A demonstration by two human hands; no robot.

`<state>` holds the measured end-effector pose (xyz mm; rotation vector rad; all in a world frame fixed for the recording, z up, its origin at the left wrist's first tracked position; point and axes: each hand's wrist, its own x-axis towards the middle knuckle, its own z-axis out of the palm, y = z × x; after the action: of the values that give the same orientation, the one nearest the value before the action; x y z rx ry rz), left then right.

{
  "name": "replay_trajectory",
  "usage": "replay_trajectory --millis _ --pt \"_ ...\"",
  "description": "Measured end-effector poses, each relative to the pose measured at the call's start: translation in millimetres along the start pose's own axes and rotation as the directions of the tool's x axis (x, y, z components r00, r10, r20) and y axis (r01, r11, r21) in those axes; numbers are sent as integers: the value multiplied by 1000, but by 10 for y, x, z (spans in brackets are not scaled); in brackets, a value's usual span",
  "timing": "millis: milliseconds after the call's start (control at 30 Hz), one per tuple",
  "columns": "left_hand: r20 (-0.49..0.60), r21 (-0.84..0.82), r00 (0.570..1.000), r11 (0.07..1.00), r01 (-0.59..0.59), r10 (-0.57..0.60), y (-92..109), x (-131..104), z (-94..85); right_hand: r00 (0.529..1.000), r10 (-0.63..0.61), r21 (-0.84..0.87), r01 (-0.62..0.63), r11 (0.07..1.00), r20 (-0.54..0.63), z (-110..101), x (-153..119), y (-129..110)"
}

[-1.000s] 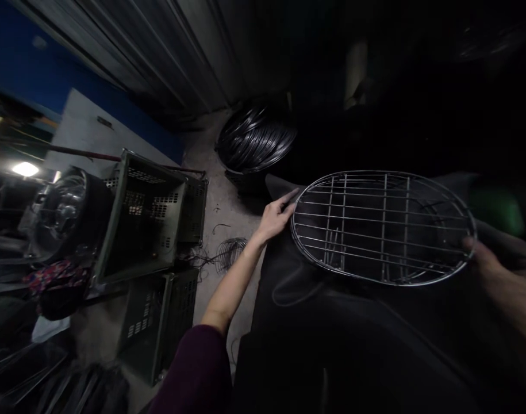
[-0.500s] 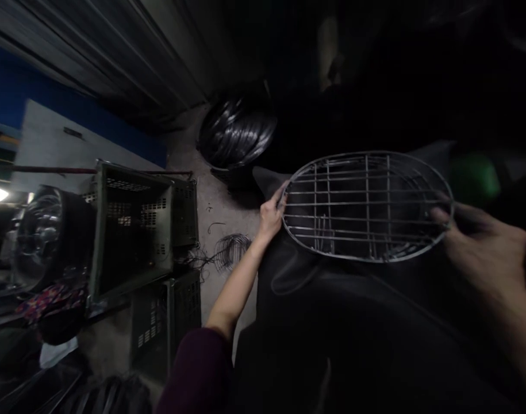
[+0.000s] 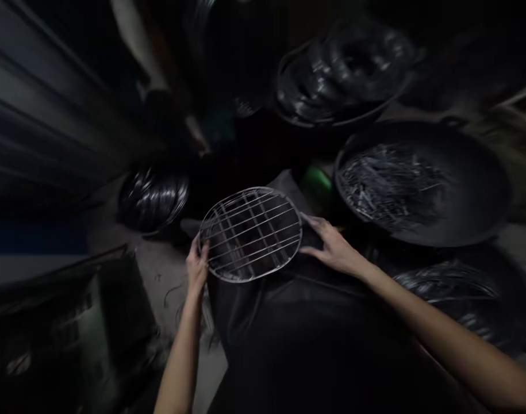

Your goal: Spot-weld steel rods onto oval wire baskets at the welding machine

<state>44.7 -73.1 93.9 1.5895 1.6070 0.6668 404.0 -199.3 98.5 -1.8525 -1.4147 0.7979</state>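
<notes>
An oval wire rack with a metal rim and crossing bars is held over my dark-covered lap. My left hand grips its left end, thumb on the near face and fingers round the rim. At the right end, my right hand has thumb and forefinger spread apart, their tips against or right beside the rim; exact contact is blurred.
A wide dark pan with short metal pieces is at right. Behind it sits a basin of wire coils. Another wire bundle lies left, above crates. Another person's forearm shows at upper left.
The view has swung right, bringing the pan and coil basin into sight. The rack appears smaller, farther off and tilted. My right hand's fingers, previously on the rim, now look more spread.
</notes>
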Motion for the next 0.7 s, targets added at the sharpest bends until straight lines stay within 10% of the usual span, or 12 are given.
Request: replay_trajectory --millis 100,200,333,467,567,700 --pt "-15 -102 1000 995 -5 3 158 316 -325 951 208 -44 -224 974 -228 -607 211 388" --pt "250 -137 966 990 -29 63 605 746 -448 832 353 -99 -431 897 -428 -1146 561 876" --pt "716 41 698 999 -3 -27 1182 1326 -141 800 423 -128 -516 847 -426 -1239 1071 1306" --pt "819 142 556 989 37 -139 1350 1539 216 811 428 -126 -511 851 -399 -1118 1207 1446" --pt "808 99 585 995 -19 -69 1421 1424 130 797 429 -121 -520 846 -425 -1167 1164 1509" --pt "662 48 749 995 -89 35 1609 1114 -482 784 436 -142 -542 828 -442 -1292 1085 1494"
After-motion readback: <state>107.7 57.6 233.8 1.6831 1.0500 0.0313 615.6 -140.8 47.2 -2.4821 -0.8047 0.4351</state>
